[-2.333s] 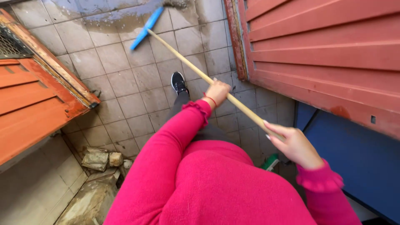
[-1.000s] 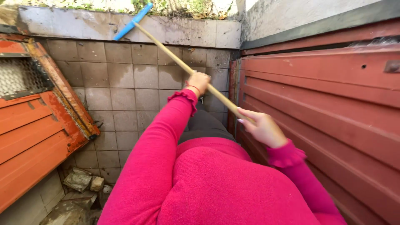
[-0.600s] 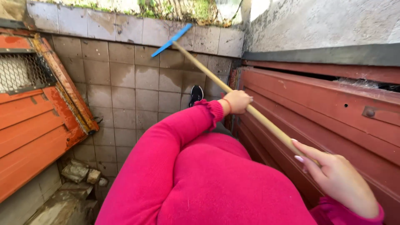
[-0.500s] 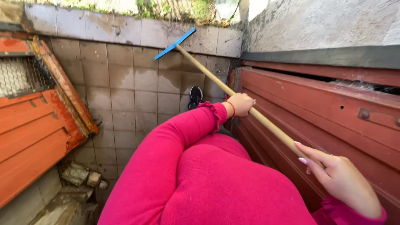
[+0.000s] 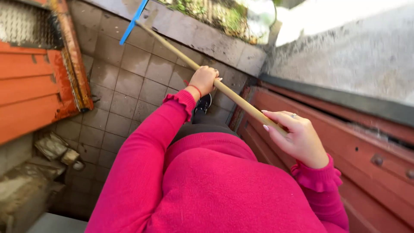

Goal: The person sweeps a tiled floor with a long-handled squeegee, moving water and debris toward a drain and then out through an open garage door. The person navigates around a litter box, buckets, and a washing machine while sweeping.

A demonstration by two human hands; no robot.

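Observation:
I hold a long wooden pole [image 5: 235, 98] with a blue squeegee head [image 5: 133, 20] at its far end, down on the wet grey tiled floor [image 5: 129, 86]. My left hand [image 5: 203, 79] grips the pole about halfway along, a red thread around the wrist. My right hand [image 5: 294, 136] is closed around the pole's near end, a ring on one finger. Both arms are in bright pink sleeves. My black shoe [image 5: 203, 103] shows just below the left hand.
An orange slatted door with a mesh panel [image 5: 34, 82] leans at the left. A dark red slatted door [image 5: 371, 172] runs along the right under a rough grey wall [image 5: 358, 56]. Broken stones [image 5: 56, 149] lie lower left. A tiled kerb with weeds [image 5: 207, 26] is beyond.
The squeegee head has slid left and further away across the tiles. My right hand has come up and in along the pole. The view has tilted.

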